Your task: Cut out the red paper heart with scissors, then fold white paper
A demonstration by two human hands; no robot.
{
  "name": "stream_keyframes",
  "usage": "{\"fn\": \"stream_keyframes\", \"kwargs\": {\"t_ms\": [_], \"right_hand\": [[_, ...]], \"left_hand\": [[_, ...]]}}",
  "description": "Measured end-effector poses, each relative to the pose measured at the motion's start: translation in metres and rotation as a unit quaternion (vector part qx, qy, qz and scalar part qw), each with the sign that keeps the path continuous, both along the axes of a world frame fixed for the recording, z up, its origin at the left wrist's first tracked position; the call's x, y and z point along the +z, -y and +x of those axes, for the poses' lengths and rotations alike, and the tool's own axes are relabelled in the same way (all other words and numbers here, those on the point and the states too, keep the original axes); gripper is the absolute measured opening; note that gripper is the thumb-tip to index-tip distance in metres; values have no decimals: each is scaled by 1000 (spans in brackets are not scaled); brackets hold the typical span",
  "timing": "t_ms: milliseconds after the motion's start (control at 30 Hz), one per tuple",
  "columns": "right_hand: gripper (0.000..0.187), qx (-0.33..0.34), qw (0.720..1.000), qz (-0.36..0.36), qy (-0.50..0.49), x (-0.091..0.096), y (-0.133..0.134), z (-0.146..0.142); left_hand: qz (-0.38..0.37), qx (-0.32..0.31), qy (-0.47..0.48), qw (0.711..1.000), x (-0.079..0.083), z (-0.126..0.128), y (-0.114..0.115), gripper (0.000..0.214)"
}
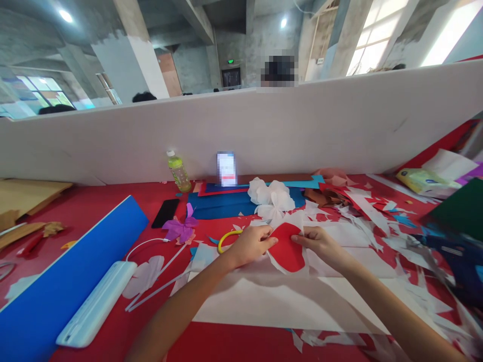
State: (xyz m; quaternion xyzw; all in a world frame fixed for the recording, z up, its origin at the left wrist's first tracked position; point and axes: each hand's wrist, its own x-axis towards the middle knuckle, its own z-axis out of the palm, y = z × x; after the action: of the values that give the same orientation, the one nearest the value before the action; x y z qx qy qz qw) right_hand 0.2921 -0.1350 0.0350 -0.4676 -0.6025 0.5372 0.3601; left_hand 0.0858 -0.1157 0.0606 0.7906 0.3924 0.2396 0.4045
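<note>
Between my two hands is a red paper cutout [289,247] with white paper [298,220] around and behind it. My left hand [253,245] pinches its left edge, thumb on the front. On the opposite side my right hand [314,238] grips the upper right edge between thumb and fingers. Both are raised over a large white paper sheet [271,301] on the red table. White paper flowers [272,197] lie just beyond the hands. A yellow scissor-like handle loop [225,240] shows beside my left hand, the rest of it hidden.
White and red paper scraps [377,221] cover the right side. A blue board [75,271], a white power bank-like device [98,304] and a purple paper flower [181,226] are on the left. A bottle [178,172] and lit phone [226,170] stand by the white partition [339,125].
</note>
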Motion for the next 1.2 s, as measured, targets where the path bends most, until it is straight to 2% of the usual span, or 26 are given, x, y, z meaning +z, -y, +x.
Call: {"fn": "stream_keyframes", "kwargs": {"t_ms": [233,533,733,1200], "right_hand": [[40,-7,1000,1,23,-3,-2,2],[39,1,1000,19,24,4,2,-4],[37,14,1000,-21,-13,-2,0,-4],[37,20,998,-41,-32,-1,2,-5]], "left_hand": [[5,-4,-2,1000,0,0,-2,28],[-35,-5,8,999,-6,-3,-4,28],[20,-1,-3,1000,-1,-2,0,30],[23,-1,-7,1000,4,-3,1,30]]}}
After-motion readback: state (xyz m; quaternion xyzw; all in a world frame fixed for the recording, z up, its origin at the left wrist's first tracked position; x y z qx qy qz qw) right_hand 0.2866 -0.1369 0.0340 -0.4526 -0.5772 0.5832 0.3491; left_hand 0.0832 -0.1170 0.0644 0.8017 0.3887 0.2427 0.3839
